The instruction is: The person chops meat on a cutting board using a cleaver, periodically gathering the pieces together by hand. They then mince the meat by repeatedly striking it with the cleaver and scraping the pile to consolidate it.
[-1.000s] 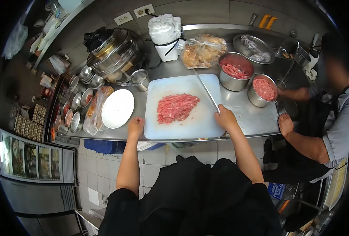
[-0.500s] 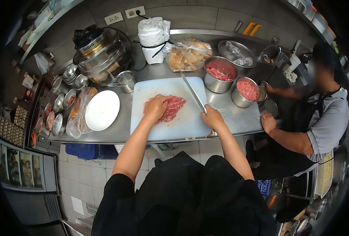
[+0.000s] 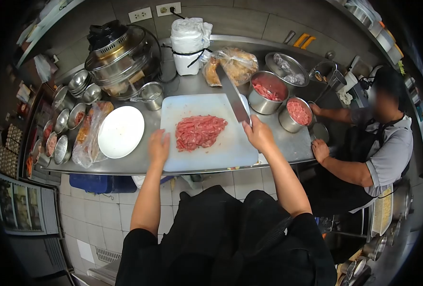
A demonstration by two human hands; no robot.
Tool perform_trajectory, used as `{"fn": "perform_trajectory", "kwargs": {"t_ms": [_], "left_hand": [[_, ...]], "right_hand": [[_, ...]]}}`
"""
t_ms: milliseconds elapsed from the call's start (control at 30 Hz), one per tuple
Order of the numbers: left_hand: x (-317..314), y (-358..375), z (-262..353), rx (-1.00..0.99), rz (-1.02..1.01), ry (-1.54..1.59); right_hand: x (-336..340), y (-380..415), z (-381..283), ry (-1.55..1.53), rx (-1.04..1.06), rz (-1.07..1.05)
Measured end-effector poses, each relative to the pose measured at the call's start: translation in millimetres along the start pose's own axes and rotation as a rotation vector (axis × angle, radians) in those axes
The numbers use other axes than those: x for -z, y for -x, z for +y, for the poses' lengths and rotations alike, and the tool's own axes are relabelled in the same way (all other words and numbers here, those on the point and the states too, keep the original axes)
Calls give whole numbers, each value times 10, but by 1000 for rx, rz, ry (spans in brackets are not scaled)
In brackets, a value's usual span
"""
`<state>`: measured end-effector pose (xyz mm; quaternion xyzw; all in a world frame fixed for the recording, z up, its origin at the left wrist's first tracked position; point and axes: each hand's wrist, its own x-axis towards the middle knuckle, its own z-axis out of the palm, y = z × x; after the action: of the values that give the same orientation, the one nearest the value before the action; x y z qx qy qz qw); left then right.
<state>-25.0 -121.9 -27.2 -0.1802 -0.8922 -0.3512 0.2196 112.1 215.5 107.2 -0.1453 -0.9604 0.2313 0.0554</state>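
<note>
My right hand [image 3: 260, 135] grips the handle of a large kitchen knife [image 3: 233, 97] over the right side of the white cutting board [image 3: 183, 163]. Its broad blade points up and away from me, tip near the bag of food. A pile of sliced raw red meat [image 3: 199, 133] lies on the middle of the board. At the board's left edge rests my left hand [image 3: 159, 147], fingers stretched out and holding nothing. Whether it presses on the board's rim or the counter is hard to tell.
Left of the board are a white oval plate [image 3: 121, 132], a bagged food [image 3: 90, 143] and several metal bowls. Behind stand a metal pot [image 3: 151, 95] and a clear food bag [image 3: 237, 64]. Right are two meat-filled pots [image 3: 268, 102] and a co-worker [image 3: 388, 148] at the counter.
My left hand has left the meat and moved to the board's left edge. The knife has turned so its flat side shows. The meat pile is now fully visible.
</note>
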Motion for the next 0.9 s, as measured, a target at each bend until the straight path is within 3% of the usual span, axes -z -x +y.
{"fn": "perform_trajectory", "kwargs": {"t_ms": [100, 233, 300, 400, 633, 700, 833, 900], "left_hand": [[370, 118, -100, 140, -37, 35], [583, 270, -276, 186, -37, -29], [640, 360, -353, 223, -61, -43], [611, 443, -439, 195, -22, -77], [613, 471, -348, 190, -2, -128], [600, 491, -365, 185, -12, -137], [574, 493, -404, 158, -4, -160], [579, 498, -387, 158, -6, -151]], "right_hand": [[144, -30, -320, -148, 71, 242], [-195, -189, -276, -117, -2, 139], [-473, -259, -158, 116, -54, -205], [-330, -337, -197, 106, -121, -298], [-255, -271, -405, 20, -128, -87], [-500, -278, -286, 178, -101, -245], [-192, -346, -338, 106, -161, -343], [-133, -279, -406, 44, -139, -132]]}}
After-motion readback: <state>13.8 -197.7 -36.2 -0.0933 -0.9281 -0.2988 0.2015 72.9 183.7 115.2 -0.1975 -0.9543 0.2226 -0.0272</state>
